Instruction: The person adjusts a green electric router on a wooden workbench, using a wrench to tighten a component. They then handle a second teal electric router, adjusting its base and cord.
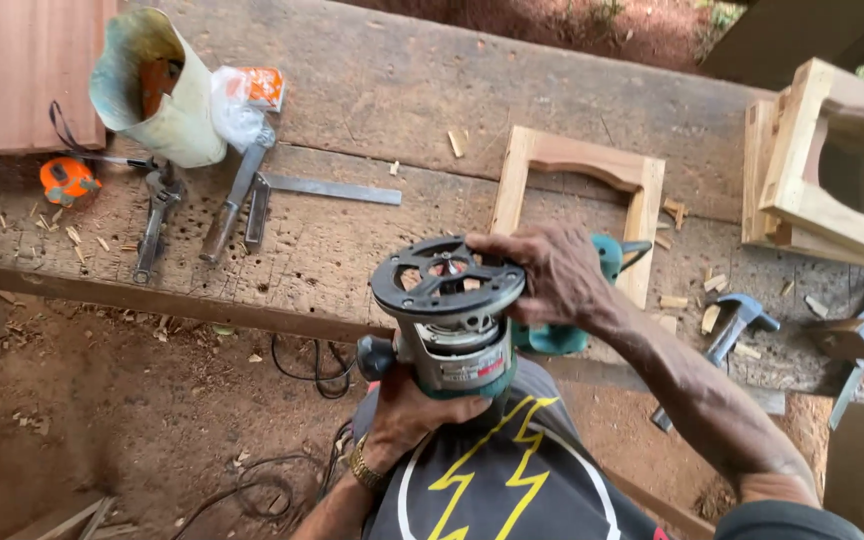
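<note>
I hold an electric router (pixel 449 320) upside down against my chest, its round black base plate (pixel 447 277) facing up. My left hand (pixel 407 412), with a gold watch at the wrist, grips the silver and green motor body from below. My right hand (pixel 550 272) rests over the right edge of the base plate, fingers curled on its rim. A black knob sticks out on the router's left side. Just beyond my right hand a small arched wooden frame (pixel 577 170) lies flat on the workbench (pixel 372 90).
On the bench's left lie a pale cut plastic container (pixel 157 90), a plastic bag (pixel 237 105), a metal square (pixel 327 188), pliers (pixel 152 225) and an orange tape measure (pixel 67 180). A hammer (pixel 732 325) and stacked arched frames (pixel 832 165) are at right. Cable lies on the dirt floor (pixel 102 420).
</note>
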